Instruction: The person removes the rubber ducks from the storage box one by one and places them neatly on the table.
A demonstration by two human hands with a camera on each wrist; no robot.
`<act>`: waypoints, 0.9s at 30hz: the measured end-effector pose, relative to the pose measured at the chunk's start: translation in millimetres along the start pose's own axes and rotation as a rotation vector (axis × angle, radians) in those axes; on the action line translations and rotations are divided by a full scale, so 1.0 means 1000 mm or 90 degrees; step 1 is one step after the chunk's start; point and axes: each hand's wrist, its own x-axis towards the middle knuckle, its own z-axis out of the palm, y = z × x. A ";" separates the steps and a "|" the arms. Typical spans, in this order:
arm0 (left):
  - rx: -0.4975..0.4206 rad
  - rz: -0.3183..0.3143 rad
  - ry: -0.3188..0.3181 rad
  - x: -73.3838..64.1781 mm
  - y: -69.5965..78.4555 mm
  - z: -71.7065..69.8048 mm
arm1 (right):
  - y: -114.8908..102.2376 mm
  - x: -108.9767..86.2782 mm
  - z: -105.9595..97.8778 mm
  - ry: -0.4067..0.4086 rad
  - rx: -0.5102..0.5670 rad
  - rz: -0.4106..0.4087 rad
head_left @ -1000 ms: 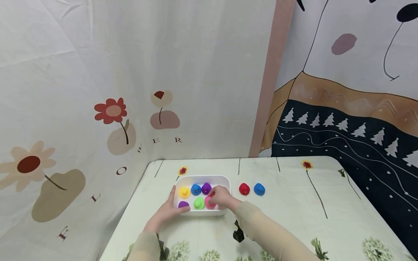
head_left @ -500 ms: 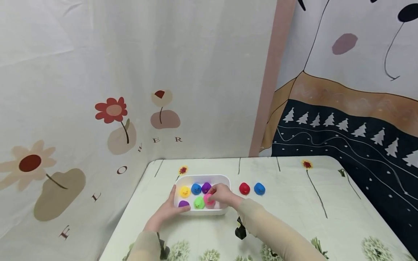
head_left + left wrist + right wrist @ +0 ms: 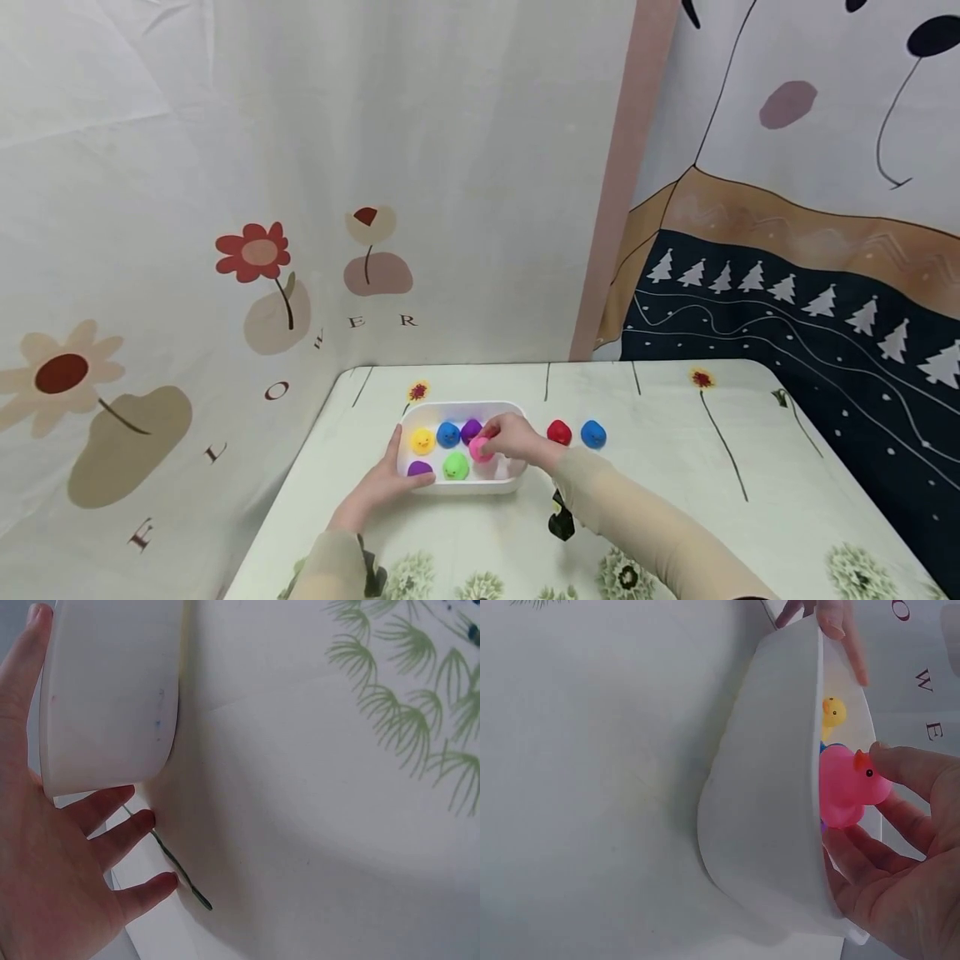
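A pink rubber duck is pinched between the thumb and fingers of my right hand, at the right part of a white plastic tub. In the right wrist view the duck shows at rim height, its orange beak by a fingertip. My left hand holds the tub's left end, thumb at the front rim and fingers along the end wall. Inside the tub lie a yellow duck, a blue duck, a green duck and two purple ones, the nearer purple duck partly hidden by the front rim.
Right of the tub, a red duck and a blue duck sit on the table, which has a flower-print cover. A printed curtain hangs right behind the table's far edge.
My right hand has lifted the pink duck up from the tub's floor near the front wall. The left hand stays on the tub, and the other ducks keep their places.
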 end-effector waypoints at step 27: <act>0.007 -0.002 0.001 -0.002 0.001 0.000 | 0.000 -0.017 -0.053 -0.008 -0.005 -0.022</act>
